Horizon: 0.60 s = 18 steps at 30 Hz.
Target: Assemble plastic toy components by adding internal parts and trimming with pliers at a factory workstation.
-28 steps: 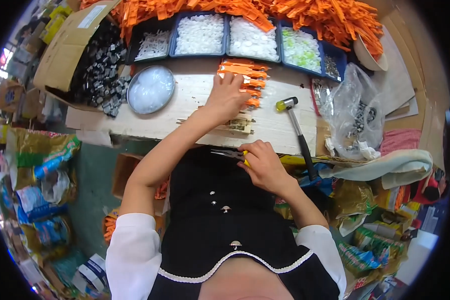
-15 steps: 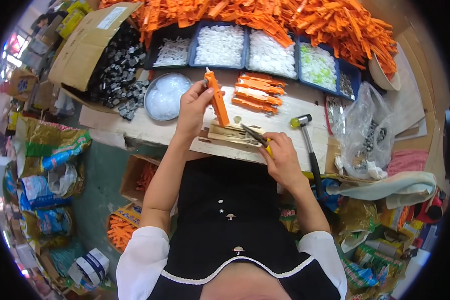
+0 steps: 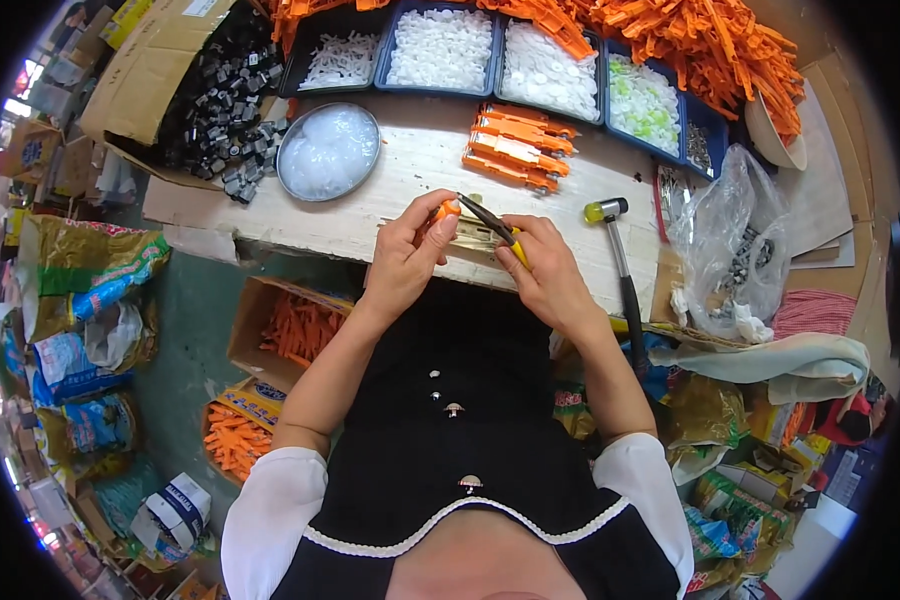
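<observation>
My left hand [image 3: 408, 262] is closed around an orange plastic piece [image 3: 447, 210], whose end shows above the fingers; the rest is hidden in the grip. In my right hand [image 3: 550, 268] are pliers [image 3: 487, 218] with dark jaws and yellow handles. The jaw tips reach the exposed end of the orange piece; whether they grip anything there is too small to tell. Partly covered by the hands, a pale fixture [image 3: 468, 242] lies at the table's front edge. Beyond it several orange assemblies [image 3: 518, 150] lie side by side.
A round metal dish of whitish, translucent grease [image 3: 328, 150] stands left, beside a carton of black parts [image 3: 225, 110]. Blue trays of small white parts [image 3: 440, 50] line the back under heaped orange pieces [image 3: 690, 45]. To the right lie a mallet [image 3: 618, 265] and a clear plastic bag [image 3: 735, 250].
My left hand has come down toward the table's front edge and tipped the orange piece, so its end now faces up. The pliers have risen to meet that end.
</observation>
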Motion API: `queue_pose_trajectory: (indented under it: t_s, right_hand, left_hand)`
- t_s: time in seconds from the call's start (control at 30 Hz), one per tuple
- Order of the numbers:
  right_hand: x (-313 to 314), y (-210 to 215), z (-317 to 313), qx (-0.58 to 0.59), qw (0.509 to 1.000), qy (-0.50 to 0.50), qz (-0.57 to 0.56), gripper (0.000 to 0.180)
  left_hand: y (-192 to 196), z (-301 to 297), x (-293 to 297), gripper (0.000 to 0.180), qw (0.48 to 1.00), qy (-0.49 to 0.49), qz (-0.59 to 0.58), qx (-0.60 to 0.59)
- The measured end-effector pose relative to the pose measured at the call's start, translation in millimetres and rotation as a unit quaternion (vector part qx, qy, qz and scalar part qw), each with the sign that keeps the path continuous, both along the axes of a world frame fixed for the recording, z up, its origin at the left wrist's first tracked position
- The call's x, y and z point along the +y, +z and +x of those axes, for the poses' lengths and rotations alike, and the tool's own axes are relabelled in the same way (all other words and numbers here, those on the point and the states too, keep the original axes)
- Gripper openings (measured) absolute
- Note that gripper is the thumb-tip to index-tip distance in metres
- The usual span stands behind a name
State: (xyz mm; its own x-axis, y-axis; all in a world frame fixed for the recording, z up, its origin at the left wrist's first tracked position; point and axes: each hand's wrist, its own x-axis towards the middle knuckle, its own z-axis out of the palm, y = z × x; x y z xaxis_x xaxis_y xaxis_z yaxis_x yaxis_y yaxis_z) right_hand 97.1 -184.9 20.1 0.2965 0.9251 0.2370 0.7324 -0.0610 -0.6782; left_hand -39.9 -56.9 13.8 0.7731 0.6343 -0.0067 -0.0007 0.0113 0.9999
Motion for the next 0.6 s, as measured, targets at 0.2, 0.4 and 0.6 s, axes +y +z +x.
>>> queue_pose_trajectory:
  t_s: [0.2, 0.4, 0.6]
  right_hand:
    - [-3.3, 2.5, -0.7, -0.017, 0.999, 0.021, -0.018, 0.020]
    - [-6.3, 4.3, -5.4, -0.022, 0.997, 0.052, -0.058, 0.020]
    - [-7.0, 3.0, -7.0, -0.014, 0.998, 0.040, -0.040, 0.020]
  left_hand:
    - [-8.8, -0.8, -6.6, 0.027, 0.993, 0.036, 0.115, 0.004]
    - [-11.6, -2.6, -14.2, 0.025, 0.968, 0.096, 0.228, 0.042]
    - [-11.2, -1.7, -14.9, 0.023, 0.980, 0.097, 0.175, 0.022]
